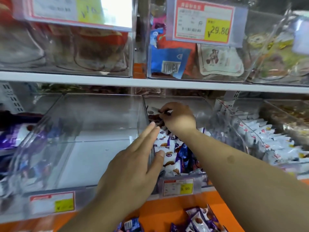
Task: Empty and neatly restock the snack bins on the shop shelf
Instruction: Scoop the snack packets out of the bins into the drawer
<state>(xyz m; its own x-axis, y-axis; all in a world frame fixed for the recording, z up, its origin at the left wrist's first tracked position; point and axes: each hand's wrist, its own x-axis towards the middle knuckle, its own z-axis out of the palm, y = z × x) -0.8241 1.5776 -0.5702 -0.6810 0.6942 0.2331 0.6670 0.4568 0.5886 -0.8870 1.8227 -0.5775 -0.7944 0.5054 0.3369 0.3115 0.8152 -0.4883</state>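
A clear plastic bin [80, 131] on the lower shelf stands with nothing in it. Right of it, a narrower clear bin [205, 114] holds white and purple snack packets [168, 148]. My left hand [133, 166] lies flat with fingers together against the wall between the two bins, thumb touching a white packet. My right hand [178, 118] reaches deep into the snack bin and pinches a small dark packet [164, 113] at the back. More purple packets [200, 220] lie loose on the orange ledge below.
A bin of white packets [267, 139] stands to the right, purple bags [15, 136] to the left. The white upper shelf [150, 82] carries clear bins with price tags [204, 20]. Price labels [178, 186] hang on the lower bins' fronts.
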